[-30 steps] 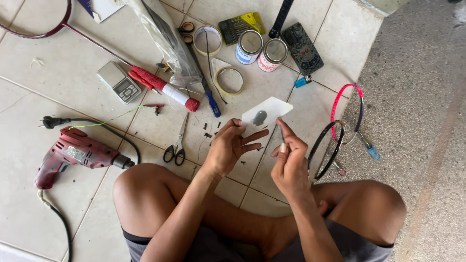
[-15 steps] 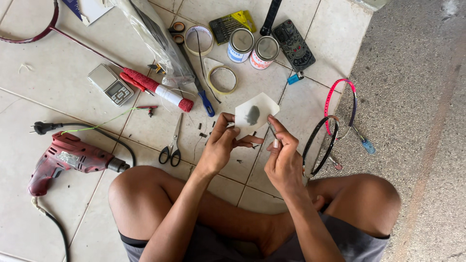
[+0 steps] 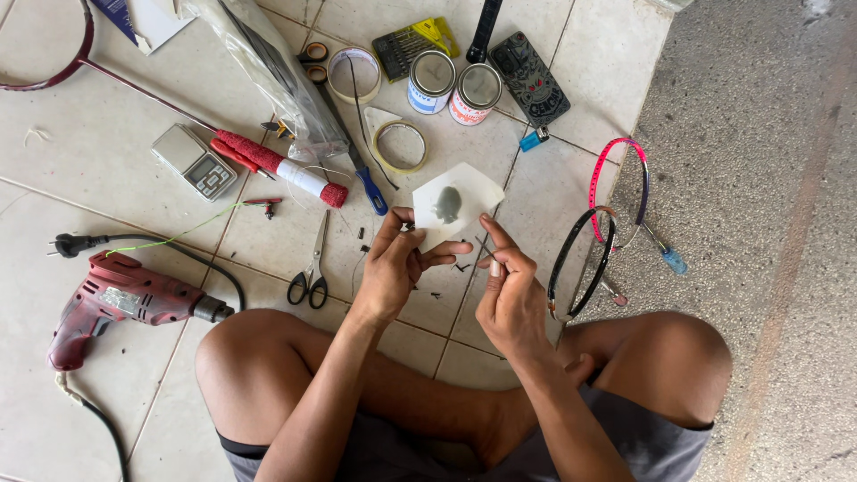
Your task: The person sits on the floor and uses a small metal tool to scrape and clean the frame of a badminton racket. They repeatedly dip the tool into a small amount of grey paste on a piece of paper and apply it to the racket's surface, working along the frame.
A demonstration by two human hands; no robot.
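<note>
I sit cross-legged on a tiled floor. My left hand (image 3: 399,261) pinches the lower edge of a white paper sheet (image 3: 464,198) that carries a grey blob of paste in its middle. My right hand (image 3: 509,295) is just right of it, fingers closed on a thin short stick whose tip points toward the paper. Small dark bits lie on the tile under both hands.
Scissors (image 3: 312,266) and a red electric drill (image 3: 120,299) lie to the left. Two small tins (image 3: 455,85), tape rolls (image 3: 399,145), a phone (image 3: 533,78), a pocket scale (image 3: 195,161) and a red-gripped racket handle (image 3: 277,165) sit ahead. Broken racket frames (image 3: 607,223) lie at right, by the concrete.
My left hand has taken hold of the paper's lower edge. My right hand has dropped a little and closed on the thin stick.
</note>
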